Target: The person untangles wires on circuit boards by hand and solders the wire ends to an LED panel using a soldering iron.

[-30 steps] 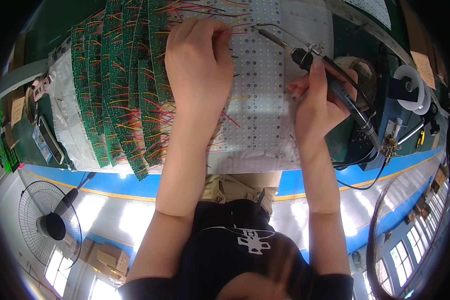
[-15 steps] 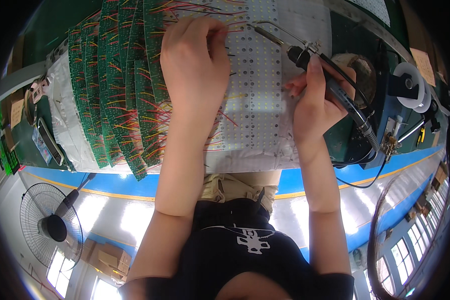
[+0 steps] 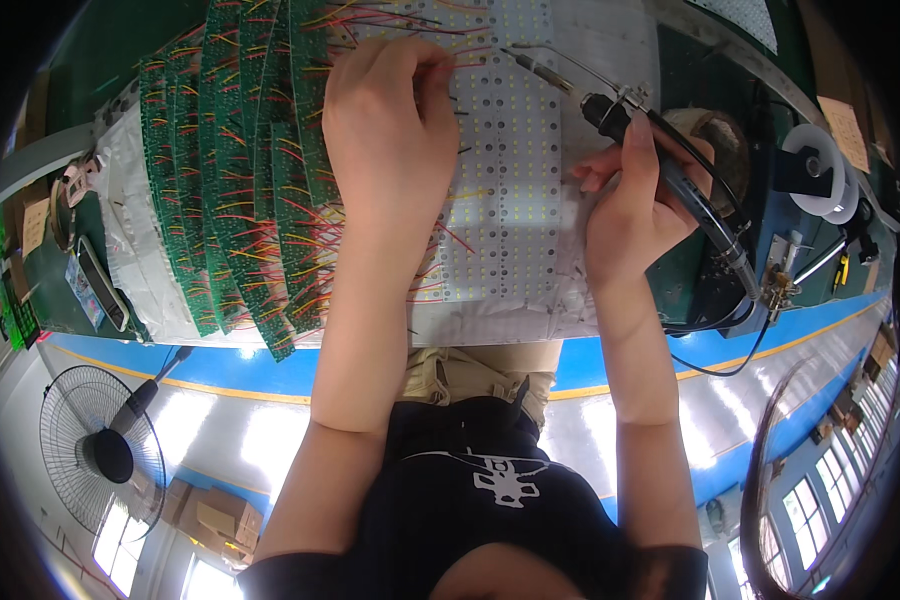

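My right hand (image 3: pixel 625 225) grips a black soldering iron (image 3: pixel 602 113) with a thin solder feed tube (image 3: pixel 585 70) clamped along it. Its tip points left over a white LED board (image 3: pixel 510 200) dotted with small yellow chips; contact with the board cannot be made out. My left hand (image 3: pixel 390 125) is closed in a pinch at the board's left part, with a red wire (image 3: pixel 473 64) reaching out from its fingertips. The fingertips themselves are partly hidden behind the hand. Left of it lie several overlapping green circuit boards (image 3: pixel 235 200) with red, yellow and black wires.
At the right stand a white solder spool (image 3: pixel 820 170) on a holder and a brown roll (image 3: pixel 720 135). A phone (image 3: pixel 100 285) and a tape roll (image 3: pixel 62 210) lie at the bench's left end. A fan (image 3: pixel 105 455) stands on the floor at left.
The soldering iron's tip has shifted slightly right and down, along with small movement of my right hand. My left hand stays almost still, keeping its pinch.
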A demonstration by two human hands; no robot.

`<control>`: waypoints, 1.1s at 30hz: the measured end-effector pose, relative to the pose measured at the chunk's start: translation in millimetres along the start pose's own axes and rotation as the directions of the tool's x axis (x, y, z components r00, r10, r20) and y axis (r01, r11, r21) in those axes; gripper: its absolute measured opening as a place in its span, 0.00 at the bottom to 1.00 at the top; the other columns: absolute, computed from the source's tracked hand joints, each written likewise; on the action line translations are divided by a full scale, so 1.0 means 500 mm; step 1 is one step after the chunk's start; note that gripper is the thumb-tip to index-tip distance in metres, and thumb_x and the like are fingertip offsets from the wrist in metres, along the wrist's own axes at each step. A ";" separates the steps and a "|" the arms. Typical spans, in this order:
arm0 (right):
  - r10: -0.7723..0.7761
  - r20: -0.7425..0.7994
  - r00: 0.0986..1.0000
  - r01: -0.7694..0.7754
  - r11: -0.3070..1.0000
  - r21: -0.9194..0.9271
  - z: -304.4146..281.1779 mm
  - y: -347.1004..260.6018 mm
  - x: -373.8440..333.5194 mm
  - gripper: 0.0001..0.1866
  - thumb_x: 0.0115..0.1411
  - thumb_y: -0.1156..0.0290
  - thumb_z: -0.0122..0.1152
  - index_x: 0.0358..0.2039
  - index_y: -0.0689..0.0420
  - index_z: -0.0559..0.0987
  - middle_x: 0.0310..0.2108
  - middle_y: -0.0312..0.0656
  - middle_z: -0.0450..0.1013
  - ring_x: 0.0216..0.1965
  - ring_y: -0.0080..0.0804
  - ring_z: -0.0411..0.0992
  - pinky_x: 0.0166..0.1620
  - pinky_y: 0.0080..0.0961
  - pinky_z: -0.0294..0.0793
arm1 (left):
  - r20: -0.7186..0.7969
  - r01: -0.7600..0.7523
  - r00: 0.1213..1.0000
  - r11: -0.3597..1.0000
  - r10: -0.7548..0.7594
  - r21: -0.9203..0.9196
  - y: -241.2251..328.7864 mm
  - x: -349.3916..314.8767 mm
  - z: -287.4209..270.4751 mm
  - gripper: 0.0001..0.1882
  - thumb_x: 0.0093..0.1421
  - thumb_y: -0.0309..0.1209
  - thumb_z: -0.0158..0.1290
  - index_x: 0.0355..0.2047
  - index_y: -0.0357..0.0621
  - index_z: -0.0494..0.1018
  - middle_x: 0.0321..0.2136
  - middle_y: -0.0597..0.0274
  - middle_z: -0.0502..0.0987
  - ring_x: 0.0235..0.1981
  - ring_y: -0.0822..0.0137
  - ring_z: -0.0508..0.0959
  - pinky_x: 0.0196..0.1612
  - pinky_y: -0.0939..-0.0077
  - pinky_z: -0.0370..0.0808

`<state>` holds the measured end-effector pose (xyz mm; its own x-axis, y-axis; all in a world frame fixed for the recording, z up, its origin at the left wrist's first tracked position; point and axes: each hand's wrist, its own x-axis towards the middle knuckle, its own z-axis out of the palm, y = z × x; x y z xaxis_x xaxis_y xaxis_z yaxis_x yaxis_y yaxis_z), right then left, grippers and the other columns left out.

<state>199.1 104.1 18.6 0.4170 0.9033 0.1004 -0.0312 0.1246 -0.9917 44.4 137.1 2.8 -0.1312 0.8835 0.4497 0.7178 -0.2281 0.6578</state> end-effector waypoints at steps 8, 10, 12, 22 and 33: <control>-0.004 -0.042 0.999 0.007 0.998 0.069 -0.003 0.007 0.004 0.09 0.60 0.72 0.57 0.33 0.61 0.66 0.13 0.42 0.67 0.13 0.23 0.63 0.21 0.24 0.71 | 0.015 0.010 1.000 0.999 -0.010 0.048 0.018 -0.001 -0.017 0.04 0.51 0.21 0.57 0.29 0.40 0.78 0.28 0.60 0.78 0.29 0.66 0.77 0.28 0.77 0.74; 0.031 -0.051 0.998 -0.028 0.998 0.060 -0.002 0.004 0.005 0.10 0.60 0.72 0.57 0.34 0.62 0.66 0.14 0.42 0.67 0.13 0.23 0.63 0.22 0.24 0.72 | -0.013 -0.047 0.999 0.998 0.047 0.029 0.012 -0.004 -0.021 0.06 0.50 0.20 0.58 0.30 0.40 0.78 0.28 0.60 0.78 0.29 0.67 0.78 0.28 0.78 0.75; 0.034 -0.053 0.998 -0.030 0.997 0.071 -0.003 0.004 0.004 0.10 0.60 0.72 0.57 0.34 0.62 0.66 0.14 0.42 0.67 0.13 0.23 0.63 0.22 0.24 0.72 | -0.018 -0.039 0.999 0.999 0.040 0.019 0.006 -0.009 -0.022 0.06 0.49 0.20 0.58 0.29 0.40 0.78 0.29 0.60 0.78 0.29 0.67 0.78 0.29 0.77 0.75; 0.042 -0.066 0.997 -0.038 0.997 0.072 -0.002 0.003 0.004 0.11 0.60 0.72 0.57 0.34 0.63 0.66 0.14 0.42 0.68 0.14 0.23 0.63 0.22 0.25 0.72 | 0.008 -0.078 0.997 0.995 0.078 0.069 0.001 -0.007 -0.025 0.08 0.46 0.19 0.60 0.29 0.40 0.78 0.29 0.59 0.75 0.28 0.64 0.77 0.31 0.74 0.75; 0.045 -0.076 0.996 -0.035 0.992 0.124 -0.004 0.011 0.004 0.10 0.59 0.73 0.59 0.33 0.63 0.67 0.16 0.40 0.68 0.14 0.21 0.65 0.21 0.21 0.71 | -0.058 -0.103 0.990 0.940 0.129 0.324 0.017 -0.015 -0.044 0.09 0.41 0.26 0.63 0.25 0.49 0.77 0.34 0.67 0.70 0.34 0.60 0.69 0.34 0.66 0.69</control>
<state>201.7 105.9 13.4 0.4829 0.8743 0.0493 -0.1583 0.1425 -0.9770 36.7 119.6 18.3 -0.0773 0.8212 0.5653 0.9102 -0.1733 0.3762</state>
